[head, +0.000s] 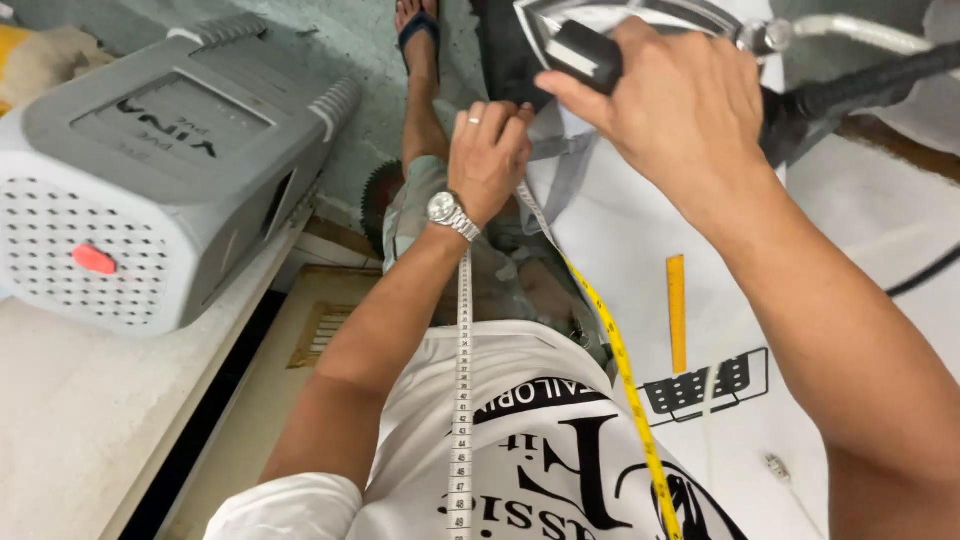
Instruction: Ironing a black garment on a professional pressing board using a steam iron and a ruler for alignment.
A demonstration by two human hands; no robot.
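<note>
An iron (610, 30) is gripped by the right hand (670, 100), its fingers wrapped over the dark handle at the top of the view. The iron rests on a white padded counter (860, 210), at its near edge. The left hand (488, 155) is curled shut on a fold of pale grey cloth (565, 165) just beside the iron, at the counter's edge; a ring and a metal wristwatch (447, 212) are worn on it. The two hands are close together but not touching.

A measuring tape (462, 400) is draped around the neck, one strand white and one yellow, both hanging down over a white printed shirt (540, 450). An orange ruler (677, 310) lies flat on the counter, near a small black rack (705, 385). A dark hose (870, 80) runs away from the iron to the right. On a second counter to the left, a grey machine (160, 170) with a perforated end and a red button is seen. A sandalled foot (418, 40) is visible on the floor beyond.
</note>
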